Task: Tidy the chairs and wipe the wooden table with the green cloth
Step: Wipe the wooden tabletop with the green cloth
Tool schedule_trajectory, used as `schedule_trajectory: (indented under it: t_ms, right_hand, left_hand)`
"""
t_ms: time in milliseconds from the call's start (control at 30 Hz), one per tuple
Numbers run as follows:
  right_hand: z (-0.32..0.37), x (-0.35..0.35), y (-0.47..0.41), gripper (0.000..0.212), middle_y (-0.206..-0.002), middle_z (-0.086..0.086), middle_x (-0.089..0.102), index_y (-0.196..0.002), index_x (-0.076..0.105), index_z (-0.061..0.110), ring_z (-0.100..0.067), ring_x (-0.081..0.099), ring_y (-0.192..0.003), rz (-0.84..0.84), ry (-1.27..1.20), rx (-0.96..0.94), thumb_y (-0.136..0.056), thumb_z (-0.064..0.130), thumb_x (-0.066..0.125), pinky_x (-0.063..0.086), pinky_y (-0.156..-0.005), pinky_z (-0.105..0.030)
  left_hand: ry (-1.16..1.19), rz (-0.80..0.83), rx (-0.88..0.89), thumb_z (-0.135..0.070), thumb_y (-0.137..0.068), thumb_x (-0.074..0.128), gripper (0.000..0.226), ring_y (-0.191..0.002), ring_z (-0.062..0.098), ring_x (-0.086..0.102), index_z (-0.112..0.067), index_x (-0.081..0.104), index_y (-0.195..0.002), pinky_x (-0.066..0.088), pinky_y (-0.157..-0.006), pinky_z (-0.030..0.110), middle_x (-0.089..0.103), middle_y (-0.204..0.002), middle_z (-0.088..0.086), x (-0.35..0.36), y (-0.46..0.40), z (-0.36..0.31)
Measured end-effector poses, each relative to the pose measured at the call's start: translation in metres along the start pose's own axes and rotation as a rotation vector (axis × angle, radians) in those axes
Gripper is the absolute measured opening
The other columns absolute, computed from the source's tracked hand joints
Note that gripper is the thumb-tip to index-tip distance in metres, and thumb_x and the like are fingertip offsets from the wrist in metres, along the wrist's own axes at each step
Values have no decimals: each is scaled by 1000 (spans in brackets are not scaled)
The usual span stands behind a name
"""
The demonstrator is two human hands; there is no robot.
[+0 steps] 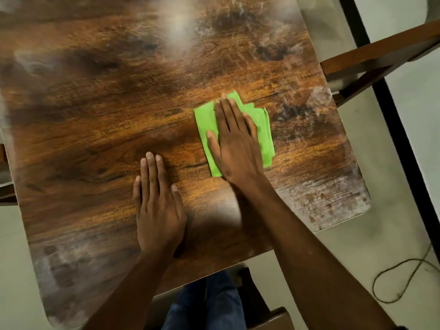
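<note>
Seen from above, your right hand (234, 141) lies flat on the green cloth (262, 129), fingers straight and close together, pressing it onto the wooden table (95, 103). The cloth is folded into a rough rectangle. Its long axis runs from the near edge toward the far edge, tilted slightly left, in line with your fingers. It sits right of the table's middle, closer to the right edge than the left.

Your left hand (158, 201) rests flat on bare wood just beside the cloth, toward the near edge, fingers straight and holding nothing. It looks like a brace.

The cloth is directly under your right palm, so that hand does the wiping. Pale, hazy patches show along the right edge, at the near right corner and along the near left edge; the widest unwiped stretch seems to lie toward the far edge and to the left.

A wooden chair (381, 55) stands off the far right corner.
</note>
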State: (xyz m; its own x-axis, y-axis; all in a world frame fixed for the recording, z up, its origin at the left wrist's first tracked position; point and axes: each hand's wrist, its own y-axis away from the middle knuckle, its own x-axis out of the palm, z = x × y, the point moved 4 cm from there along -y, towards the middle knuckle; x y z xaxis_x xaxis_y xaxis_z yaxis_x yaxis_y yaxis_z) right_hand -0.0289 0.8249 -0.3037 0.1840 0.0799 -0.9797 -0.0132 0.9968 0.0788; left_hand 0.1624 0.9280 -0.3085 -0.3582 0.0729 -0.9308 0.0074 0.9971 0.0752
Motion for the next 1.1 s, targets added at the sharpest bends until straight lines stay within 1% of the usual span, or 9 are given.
schedule_trajectory:
  t_ms: [133,300,400,500,667,767,867,967,1100]
  right_hand:
    - [-16,-1,105,71,-179,-1,-2,-171,5,16,-14,-4,-165,76,-12,65,-112,44,33,13,-133,-45]
    - [-25,5,200,71,-179,0,2,-171,10,16,-17,2,-165,159,-6,105,-110,46,30,21,-129,-49]
    - [-24,4,180,72,-179,0,0,-171,8,16,-16,0,-165,136,-22,87,-109,46,29,17,-131,-46]
    - [-24,-1,109,72,-179,-2,-1,-171,5,16,-15,-1,-165,60,-4,81,-110,45,30,12,-132,-43]
    - [-25,-9,-7,69,-178,-6,12,-169,17,11,-18,11,-165,-25,16,87,-110,46,26,16,-131,-44]
    - [-31,-8,22,68,-179,-6,7,-170,14,11,-18,6,-165,-10,11,64,-112,45,26,15,-132,-44]
    - [-39,-7,110,70,-179,-4,2,-170,9,13,-17,1,-165,61,-19,109,-112,45,28,14,-132,-45]
    - [-39,-3,182,72,-179,-4,4,-171,9,15,-18,3,-165,148,-10,124,-110,47,32,20,-130,-48]
    - [-45,-1,186,74,-179,-4,5,-170,10,14,-18,4,-165,150,-10,52,-109,47,36,21,-130,-47]
  left_hand:
    - [-11,16,-3,-26,-111,25,65,-165,17,-3,-8,4,-170,10,-134,44,-1,-179,6,1,-1,-2]
    - [-28,17,3,-27,-111,25,66,-165,18,-4,-7,2,-170,9,-134,44,-4,-179,7,1,-1,-4]
    - [-41,16,-3,-27,-111,24,66,-165,18,-5,-8,1,-170,10,-134,45,-4,-179,7,2,-2,-4]
    - [-38,11,-4,-27,-111,25,66,-165,17,-5,-9,2,-170,10,-134,45,-3,-179,6,2,-2,-3]
    - [-24,-3,-2,-29,-112,26,65,-165,16,-4,-10,4,-170,9,-134,45,0,-179,6,1,-1,-3]
    - [-30,-6,3,-30,-112,24,64,-165,16,-4,-9,5,-170,9,-134,45,0,-179,6,1,-1,-4]
    - [-38,-6,-7,-30,-112,24,64,-165,17,-4,-9,5,-170,9,-134,46,0,-179,7,1,-2,-4]
    - [-28,0,-11,-31,-112,25,64,-165,18,-2,-9,7,-170,9,-134,45,1,-179,8,1,-3,-4]
    - [3,-4,-21,-31,-112,26,64,-165,18,-1,-9,9,-170,5,-134,41,3,-179,8,0,-4,-6]
